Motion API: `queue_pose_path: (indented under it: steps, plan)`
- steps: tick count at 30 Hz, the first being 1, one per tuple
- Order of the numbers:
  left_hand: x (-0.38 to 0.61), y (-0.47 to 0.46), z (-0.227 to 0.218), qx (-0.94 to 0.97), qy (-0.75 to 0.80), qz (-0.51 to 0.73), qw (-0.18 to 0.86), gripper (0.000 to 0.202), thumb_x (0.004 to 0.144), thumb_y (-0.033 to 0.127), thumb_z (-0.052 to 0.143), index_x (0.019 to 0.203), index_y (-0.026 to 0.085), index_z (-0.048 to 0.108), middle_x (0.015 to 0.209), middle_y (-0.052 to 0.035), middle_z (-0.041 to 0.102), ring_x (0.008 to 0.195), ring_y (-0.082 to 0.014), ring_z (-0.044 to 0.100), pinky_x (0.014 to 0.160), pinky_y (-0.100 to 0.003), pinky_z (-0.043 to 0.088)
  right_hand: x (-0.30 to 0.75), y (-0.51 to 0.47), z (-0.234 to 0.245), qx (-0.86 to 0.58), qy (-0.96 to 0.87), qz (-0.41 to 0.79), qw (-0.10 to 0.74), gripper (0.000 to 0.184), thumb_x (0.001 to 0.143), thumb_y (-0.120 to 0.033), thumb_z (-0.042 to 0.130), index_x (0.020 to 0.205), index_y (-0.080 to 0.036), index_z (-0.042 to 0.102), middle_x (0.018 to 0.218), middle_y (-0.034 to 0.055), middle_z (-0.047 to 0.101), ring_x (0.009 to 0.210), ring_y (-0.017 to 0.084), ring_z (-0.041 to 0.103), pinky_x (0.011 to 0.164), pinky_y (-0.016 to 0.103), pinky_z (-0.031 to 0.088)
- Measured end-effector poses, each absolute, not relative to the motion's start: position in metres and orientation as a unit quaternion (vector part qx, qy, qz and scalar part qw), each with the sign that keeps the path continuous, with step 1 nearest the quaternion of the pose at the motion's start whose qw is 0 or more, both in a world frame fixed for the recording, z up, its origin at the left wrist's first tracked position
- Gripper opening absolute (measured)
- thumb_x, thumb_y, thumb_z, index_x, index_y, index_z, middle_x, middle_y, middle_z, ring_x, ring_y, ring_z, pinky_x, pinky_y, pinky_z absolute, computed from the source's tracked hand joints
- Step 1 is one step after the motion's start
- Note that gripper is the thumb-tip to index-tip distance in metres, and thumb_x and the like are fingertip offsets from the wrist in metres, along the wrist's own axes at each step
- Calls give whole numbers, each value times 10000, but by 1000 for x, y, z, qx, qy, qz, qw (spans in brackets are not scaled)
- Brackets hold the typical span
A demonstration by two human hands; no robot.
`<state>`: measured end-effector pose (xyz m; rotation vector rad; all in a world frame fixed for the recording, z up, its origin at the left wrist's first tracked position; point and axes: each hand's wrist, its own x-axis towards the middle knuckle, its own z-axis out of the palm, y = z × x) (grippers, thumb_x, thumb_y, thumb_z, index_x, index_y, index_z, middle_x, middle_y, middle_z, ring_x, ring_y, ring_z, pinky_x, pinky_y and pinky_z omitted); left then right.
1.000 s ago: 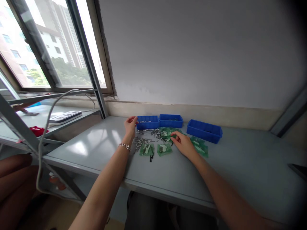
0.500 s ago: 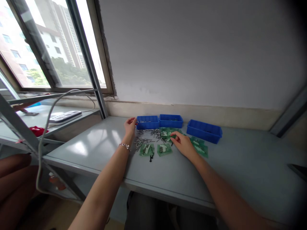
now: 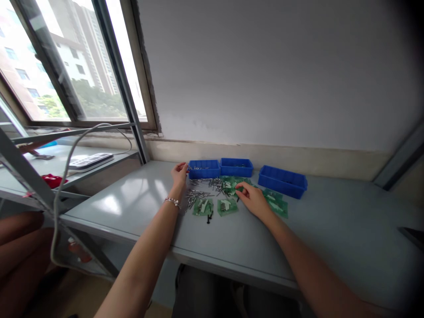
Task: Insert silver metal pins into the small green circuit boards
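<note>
My left hand (image 3: 179, 172) is at the left end of a blue bin (image 3: 204, 174) with metal pieces in it. Its fingertips are pinched together, and whatever they hold is too small to make out. My right hand (image 3: 252, 196) is curled over green plastic packets (image 3: 232, 180), thumb and fingers close together. A small dark piece (image 3: 237, 199) shows just below these fingertips; whether they grip it I cannot tell. Between the hands lie loose silvery metal pins (image 3: 196, 196), two filled green packets (image 3: 227, 206) and a few black screw-like pieces (image 3: 209, 218).
Two more blue bins, a middle one (image 3: 236, 168) and a right one (image 3: 282, 183), stand along the wall. Another green packet (image 3: 277, 205) lies before the right bin. A metal shelf frame with a cable (image 3: 56, 198) is at left, near another person's legs (image 3: 23, 238).
Almost nothing differs. Both hands keep their places, with only a very slight shift of the left fingers at the bin's edge.
</note>
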<state>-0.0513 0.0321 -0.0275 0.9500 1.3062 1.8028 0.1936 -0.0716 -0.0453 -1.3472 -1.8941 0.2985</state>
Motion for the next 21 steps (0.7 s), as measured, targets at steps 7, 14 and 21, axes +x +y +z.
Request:
queue_pose_path:
  steps: [7, 14, 21]
  plan:
    - [-44, 31, -24, 495, 489, 675, 246, 183, 659, 239, 540, 795, 119, 560, 633, -12, 527, 494, -81, 464, 498, -206, 377, 195, -71, -46, -524, -750, 110, 389, 108, 758, -248, 458, 825, -198, 526, 523, -38, 467, 492, 121, 461, 526, 226, 332]
    - [-20, 13, -20, 759, 468, 437, 117, 171, 693, 245, 533, 833, 163, 586, 723, -18, 586, 555, -97, 473, 583, -231, 387, 195, -71, -45, -529, -749, 111, 383, 104, 763, -239, 454, 825, -201, 528, 530, -34, 482, 494, 117, 466, 517, 215, 332]
    - [-1, 2, -40, 872, 410, 248, 101, 332, 643, 365, 608, 915, 175, 597, 871, -76, 550, 745, -176, 509, 695, -280, 402, 194, -72, -45, -534, -746, 109, 382, 107, 758, -237, 458, 820, -201, 537, 526, -35, 478, 491, 117, 462, 518, 217, 335]
